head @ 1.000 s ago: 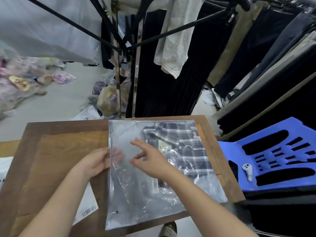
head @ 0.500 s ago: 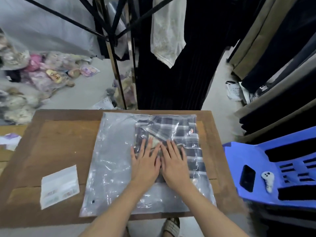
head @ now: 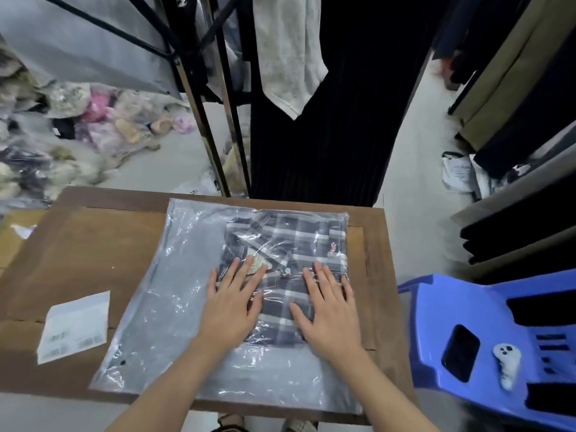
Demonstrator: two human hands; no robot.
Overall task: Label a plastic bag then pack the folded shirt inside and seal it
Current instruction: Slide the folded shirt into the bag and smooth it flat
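A clear plastic bag (head: 162, 294) lies flat on the wooden table (head: 78, 244). Inside its right half sits the folded dark plaid shirt (head: 293, 244), collar toward the far edge. My left hand (head: 232, 307) rests palm down on the bag over the shirt's left edge, fingers spread. On the shirt's right side my right hand (head: 330, 310) presses flat the same way. Neither hand grips anything. The bag's left half holds no shirt.
A white label sheet (head: 74, 325) lies on the table at the left. A blue plastic chair (head: 486, 310) stands to the right with a black phone (head: 459, 352) and a white controller (head: 506, 361) on it. Hanging clothes and bagged garments fill the background.
One second ago my hands hovered over the bag's left part. They then came down together on the shirt and have now spread apart, left and right, flat on it.
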